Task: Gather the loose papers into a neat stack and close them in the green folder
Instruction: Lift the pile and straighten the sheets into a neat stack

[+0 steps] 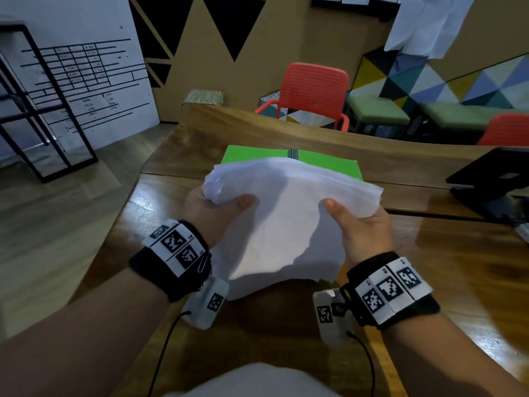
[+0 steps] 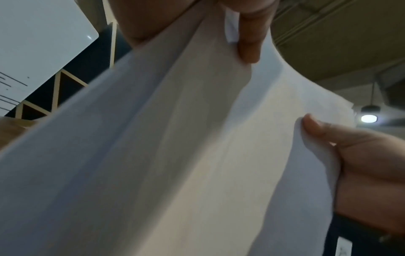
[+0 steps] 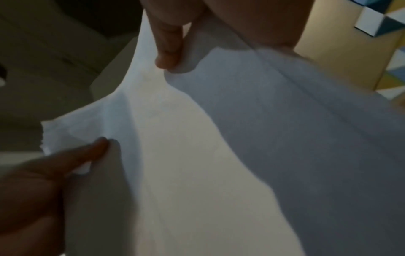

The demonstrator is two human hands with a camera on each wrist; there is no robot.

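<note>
A bundle of white papers (image 1: pixel 289 213) is held up above the wooden table (image 1: pixel 458 267), sagging in the middle, its near edge drooping toward me. My left hand (image 1: pixel 217 207) grips the bundle's left side, thumb on top. My right hand (image 1: pixel 355 222) grips the right side the same way. Behind the papers lies the green folder (image 1: pixel 257 154) on the table, mostly hidden by them. In the left wrist view the papers (image 2: pixel 175 155) fill the frame, with my left hand (image 2: pixel 247 34) on top and my right hand (image 2: pixel 361 164) at the far side. The right wrist view shows the papers (image 3: pixel 197 155) pinched by my right hand (image 3: pixel 171 43) and my left hand (image 3: pixel 65 164).
A black laptop stand (image 1: pixel 492 179) sits at the table's right edge. Red chairs (image 1: pixel 312 93) stand behind the table. A black metal rack (image 1: pixel 37 110) stands on the floor to the left. The table's left edge (image 1: pixel 134 190) runs diagonally beside my left arm.
</note>
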